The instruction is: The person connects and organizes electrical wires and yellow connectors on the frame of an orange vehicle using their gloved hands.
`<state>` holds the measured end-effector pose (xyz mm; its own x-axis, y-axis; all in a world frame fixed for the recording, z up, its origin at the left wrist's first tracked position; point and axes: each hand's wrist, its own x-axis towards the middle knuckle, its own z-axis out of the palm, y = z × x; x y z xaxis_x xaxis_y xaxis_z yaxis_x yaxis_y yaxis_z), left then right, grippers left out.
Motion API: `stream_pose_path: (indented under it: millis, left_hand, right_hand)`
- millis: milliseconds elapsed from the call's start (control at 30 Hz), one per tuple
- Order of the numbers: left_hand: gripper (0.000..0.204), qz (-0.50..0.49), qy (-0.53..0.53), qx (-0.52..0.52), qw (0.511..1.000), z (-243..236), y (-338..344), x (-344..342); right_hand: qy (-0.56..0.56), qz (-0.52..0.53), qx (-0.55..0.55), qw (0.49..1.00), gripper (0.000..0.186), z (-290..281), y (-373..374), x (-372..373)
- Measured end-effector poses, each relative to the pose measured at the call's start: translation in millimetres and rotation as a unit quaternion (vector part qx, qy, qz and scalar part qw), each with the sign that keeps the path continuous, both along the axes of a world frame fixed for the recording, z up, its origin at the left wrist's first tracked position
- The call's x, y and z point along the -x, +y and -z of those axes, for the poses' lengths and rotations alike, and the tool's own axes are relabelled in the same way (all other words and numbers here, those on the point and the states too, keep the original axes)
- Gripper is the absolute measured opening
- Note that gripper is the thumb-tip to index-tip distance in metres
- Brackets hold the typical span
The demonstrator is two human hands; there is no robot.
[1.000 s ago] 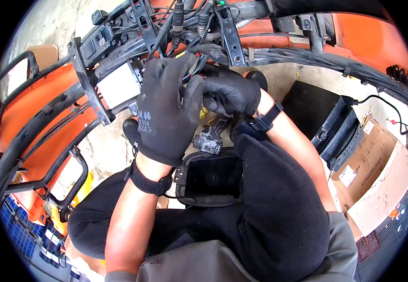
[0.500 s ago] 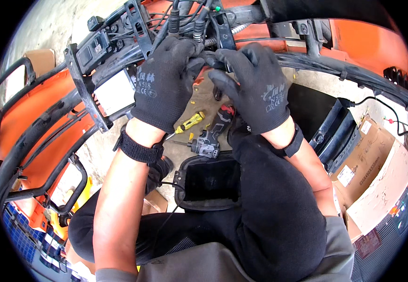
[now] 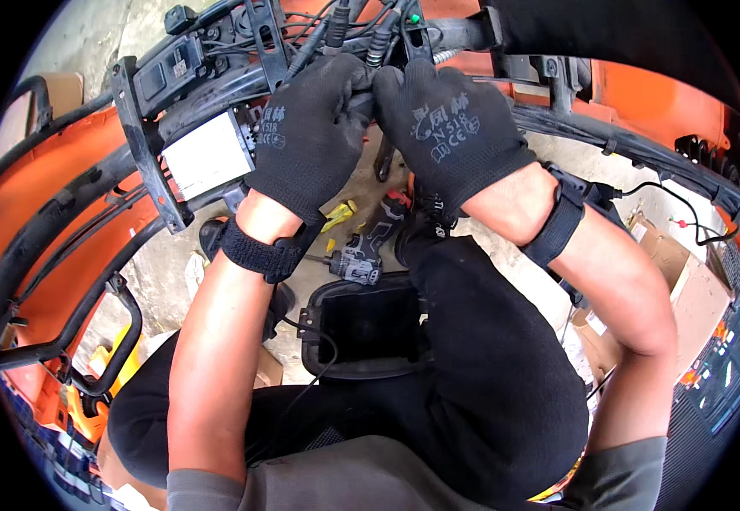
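Both my hands wear black gloves and meet at the black tubular frame (image 3: 242, 98), just below a bundle of sheathed cables (image 3: 337, 27). My left hand (image 3: 312, 140) is closed, its fingers curled at the right side. Against it, my right hand (image 3: 448, 128) is closed too, thumb side towards the left hand. Whatever they pinch is hidden behind the gloves. A narrow dark part (image 3: 384, 159) hangs beneath the right hand. On the floor below lie a grey-and-red cordless power driver (image 3: 361, 257) and a yellow-handled screwdriver (image 3: 338, 215), partly covered by my left wrist.
An open black bin (image 3: 312, 362) stands between my legs. Orange body panels (image 3: 67, 213) flank the frame. To the left, a white-faced box (image 3: 208, 157) sits by a metal bracket (image 3: 144, 140). Cardboard boxes (image 3: 700, 298) and a thin black cable (image 3: 693, 183) are at the right.
My right hand has turned and closed in against the left, its fingers no longer spread. The right forearm has swung outward. The view has shifted slightly.
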<state>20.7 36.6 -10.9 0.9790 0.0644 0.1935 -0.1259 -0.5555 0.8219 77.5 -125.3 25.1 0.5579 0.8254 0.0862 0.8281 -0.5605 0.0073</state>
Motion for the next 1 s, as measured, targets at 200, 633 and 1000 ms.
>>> stream_pose_path:
  millis: [200,633,1000]
  left_hand:
    - [0.012,-0.009,-0.003,0.030,0.999,6.9,3.4,2.4]
    - [0.033,-0.016,0.007,0.019,1.000,16.9,10.1,1.6]
    - [0.023,-0.076,-0.127,-0.031,0.988,28.1,5.1,8.2]
  right_hand:
    - [-0.002,-0.106,0.034,0.994,0.027,-6.3,-3.7,-17.1]
    - [0.024,-0.088,-0.054,0.994,0.024,17.7,-22.0,-14.6]
    - [0.214,0.102,-0.151,0.960,0.017,-1.7,-39.0,16.7]
